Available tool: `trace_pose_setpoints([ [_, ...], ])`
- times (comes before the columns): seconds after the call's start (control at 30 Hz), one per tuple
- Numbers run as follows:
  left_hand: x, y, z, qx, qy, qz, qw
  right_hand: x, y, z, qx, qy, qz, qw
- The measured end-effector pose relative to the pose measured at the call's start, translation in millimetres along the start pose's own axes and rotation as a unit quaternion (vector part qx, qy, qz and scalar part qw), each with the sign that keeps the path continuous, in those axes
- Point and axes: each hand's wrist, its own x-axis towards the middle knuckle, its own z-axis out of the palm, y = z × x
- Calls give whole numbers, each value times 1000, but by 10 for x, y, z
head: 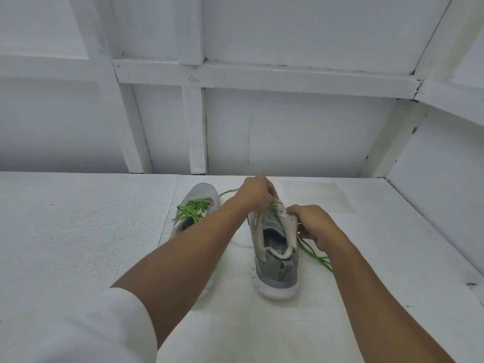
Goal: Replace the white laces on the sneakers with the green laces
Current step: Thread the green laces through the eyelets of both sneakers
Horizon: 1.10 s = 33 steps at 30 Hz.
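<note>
Set aside at left on the table: left shoe, already laced green (ends loose). Reaching across, pinching the lace at the top eyelets of the right shoe: left hand, apparently threading. Clutching that shoe's collar, likely to steady it: right hand. Spare lace trailing rightward.

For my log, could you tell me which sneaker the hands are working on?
The right sneaker: the left hand pinches its green lace, the right hand grips its tongue. The left sneaker, already laced green, lies untouched.
</note>
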Motion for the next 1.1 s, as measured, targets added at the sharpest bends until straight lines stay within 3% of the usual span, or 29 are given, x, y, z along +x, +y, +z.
trace_pose_setpoints([
  [0.43,84,-26,145,42,2,3,999,47,142,39,165,-4,59,985],
  [1.1,75,19,214,52,7,-2,999,60,164,42,169,-3,58,984],
])
